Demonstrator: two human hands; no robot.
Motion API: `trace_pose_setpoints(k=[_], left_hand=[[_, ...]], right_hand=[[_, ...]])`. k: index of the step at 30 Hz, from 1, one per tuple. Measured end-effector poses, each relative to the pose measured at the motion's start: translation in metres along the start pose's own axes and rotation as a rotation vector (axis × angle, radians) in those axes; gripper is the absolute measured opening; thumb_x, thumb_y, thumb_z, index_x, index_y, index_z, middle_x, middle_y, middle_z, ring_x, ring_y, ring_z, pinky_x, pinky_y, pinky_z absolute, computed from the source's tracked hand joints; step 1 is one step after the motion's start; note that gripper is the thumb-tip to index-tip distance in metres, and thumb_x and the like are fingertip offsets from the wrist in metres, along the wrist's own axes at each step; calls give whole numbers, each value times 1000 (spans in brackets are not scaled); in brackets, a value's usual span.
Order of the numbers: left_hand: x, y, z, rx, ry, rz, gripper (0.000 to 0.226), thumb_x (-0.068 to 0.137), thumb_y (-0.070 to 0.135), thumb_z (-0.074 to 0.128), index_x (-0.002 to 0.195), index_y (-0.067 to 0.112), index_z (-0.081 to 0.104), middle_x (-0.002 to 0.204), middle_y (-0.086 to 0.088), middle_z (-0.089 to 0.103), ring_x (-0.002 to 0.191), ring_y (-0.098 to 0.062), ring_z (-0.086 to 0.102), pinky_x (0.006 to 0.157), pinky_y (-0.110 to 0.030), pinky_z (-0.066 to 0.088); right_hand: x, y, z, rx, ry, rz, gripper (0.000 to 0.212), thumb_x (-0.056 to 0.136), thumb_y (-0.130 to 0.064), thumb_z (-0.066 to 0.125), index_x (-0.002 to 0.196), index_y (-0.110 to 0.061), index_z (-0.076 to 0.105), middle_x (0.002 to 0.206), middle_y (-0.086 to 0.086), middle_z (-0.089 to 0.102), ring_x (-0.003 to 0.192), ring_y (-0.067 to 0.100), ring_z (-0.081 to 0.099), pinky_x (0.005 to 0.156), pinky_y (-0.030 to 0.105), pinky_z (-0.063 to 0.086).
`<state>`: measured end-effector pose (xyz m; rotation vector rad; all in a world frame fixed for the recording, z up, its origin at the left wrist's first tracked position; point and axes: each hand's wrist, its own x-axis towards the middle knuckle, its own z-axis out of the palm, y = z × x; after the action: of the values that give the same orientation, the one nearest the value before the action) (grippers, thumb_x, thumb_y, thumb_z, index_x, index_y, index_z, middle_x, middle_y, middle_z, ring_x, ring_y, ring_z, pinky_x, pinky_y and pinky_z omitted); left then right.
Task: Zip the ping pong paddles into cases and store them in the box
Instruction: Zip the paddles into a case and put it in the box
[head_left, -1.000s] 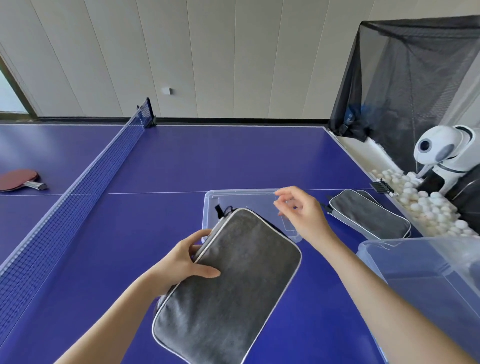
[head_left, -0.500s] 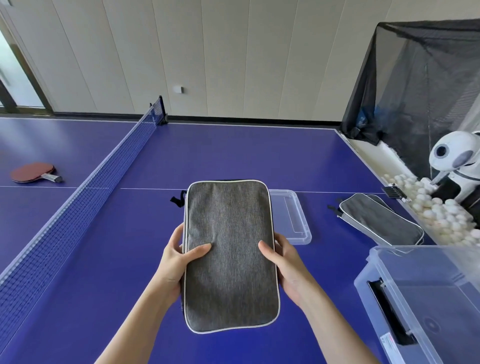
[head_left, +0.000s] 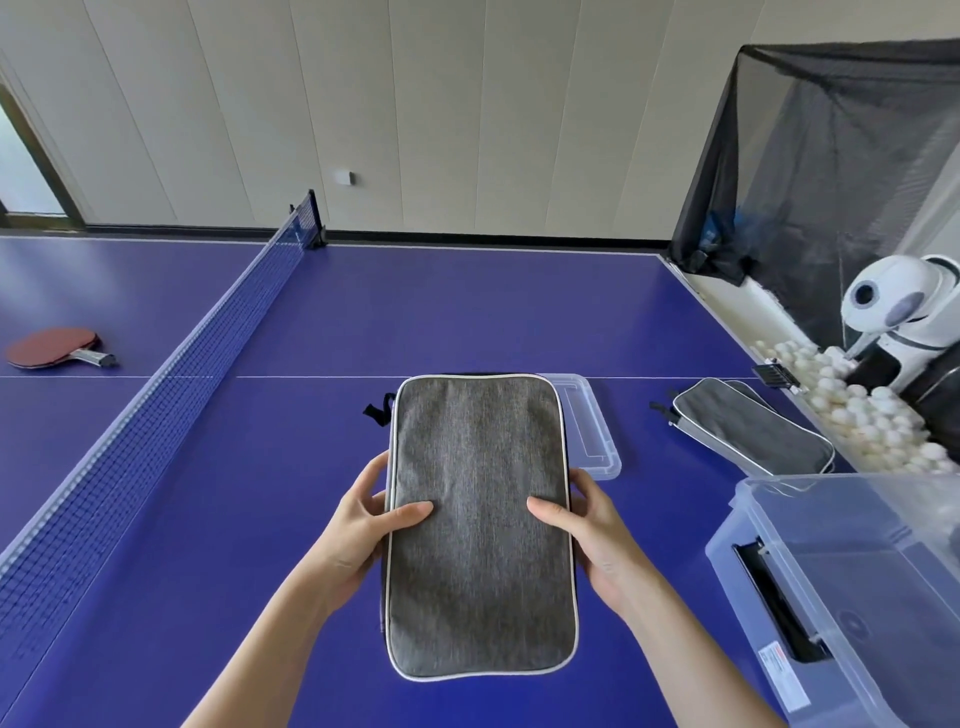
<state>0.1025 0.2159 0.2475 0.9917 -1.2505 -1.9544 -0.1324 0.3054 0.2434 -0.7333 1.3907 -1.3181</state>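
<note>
Gripping the flat grey, white-piped case (head_left: 478, 545): left hand (head_left: 358, 530) and right hand (head_left: 597, 530), fingers (head_left: 370, 475) curled round its edges.

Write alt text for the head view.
The left hand and right hand grip a grey case by its long edges above the table. A second case lies near the clear box; a red paddle lies beyond the net.

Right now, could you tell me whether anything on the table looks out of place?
One red paddle lies uncased across the net, alone. The case lying beside the box looks partly unzipped. Nothing seems spilled or damaged.
</note>
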Motion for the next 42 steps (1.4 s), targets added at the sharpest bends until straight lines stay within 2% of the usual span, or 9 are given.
trace_pose_setpoints(k=[3, 11, 14, 18, 23, 26, 33, 38, 42], left_hand=[[6, -2, 4, 10, -52, -5, 85, 50, 26, 88, 127, 34, 52, 109, -14, 71, 98, -31, 70, 69, -31, 58], [33, -9, 45, 40, -210, -34, 85, 51, 21, 86, 128, 32, 51, 109, -14, 71, 97, -32, 70, 70, -32, 58], [41, -12, 71, 62, -272, -36, 84, 51, 21, 87, 127, 32, 53, 110, -17, 70, 100, -33, 68, 74, -33, 57], [45, -16, 112, 77, -349, -44, 81, 49, 25, 91, 122, 34, 57, 116, -16, 68, 104, -33, 67, 77, -34, 56], [44, -20, 178, 109, -428, -24, 79, 52, 23, 88, 123, 32, 56, 115, -15, 68, 103, -32, 67, 72, -31, 57], [36, -24, 228, 123, -466, 4, 77, 54, 21, 85, 125, 29, 55, 115, -16, 68, 103, -33, 67, 74, -33, 57], [10, -51, 364, 114, -523, 42, 73, 55, 19, 84, 122, 26, 57, 114, -15, 69, 103, -32, 68, 78, -36, 58], [-4, -65, 439, 114, -537, 52, 71, 62, 12, 81, 126, 23, 54, 111, -12, 71, 98, -30, 69, 71, -31, 57], [-4, -74, 474, 103, -498, 46, 62, 75, -4, 75, 127, 22, 53, 109, -15, 71, 95, -29, 70, 69, -30, 58]], right_hand=[[-8, -1, -6, -10, 25, 0, 53, 63, -25, 81, 110, -15, 59, 104, 6, 73, 99, 24, 68, 91, 38, 51], [-41, -7, -44, 28, 199, -12, 50, 63, -24, 79, 107, -15, 58, 103, 7, 72, 95, 20, 69, 80, 31, 50], [-58, -9, -66, 59, 264, -20, 52, 67, -19, 80, 112, -11, 56, 107, 9, 71, 99, 23, 67, 87, 34, 52], [-82, -16, -98, 83, 347, -58, 56, 63, -22, 79, 113, -12, 56, 106, 8, 71, 101, 23, 67, 86, 32, 51], [-115, -24, -150, 122, 433, -104, 55, 60, -22, 78, 111, -13, 56, 106, 11, 70, 94, 23, 68, 74, 33, 51], [-141, -30, -191, 145, 462, -129, 61, 57, -23, 81, 112, -12, 56, 108, 12, 69, 95, 23, 69, 79, 36, 53], [-219, -53, -306, 99, 524, -163, 37, 79, -12, 74, 111, -14, 57, 109, 7, 69, 98, 24, 68, 81, 40, 53], [-254, -65, -369, 117, 548, -187, 32, 83, -10, 70, 112, -15, 56, 111, 6, 67, 99, 23, 66, 77, 36, 52], [-259, -69, -405, 122, 540, -197, 35, 83, -10, 70, 114, -18, 56, 110, 3, 67, 98, 19, 67, 74, 32, 52]])
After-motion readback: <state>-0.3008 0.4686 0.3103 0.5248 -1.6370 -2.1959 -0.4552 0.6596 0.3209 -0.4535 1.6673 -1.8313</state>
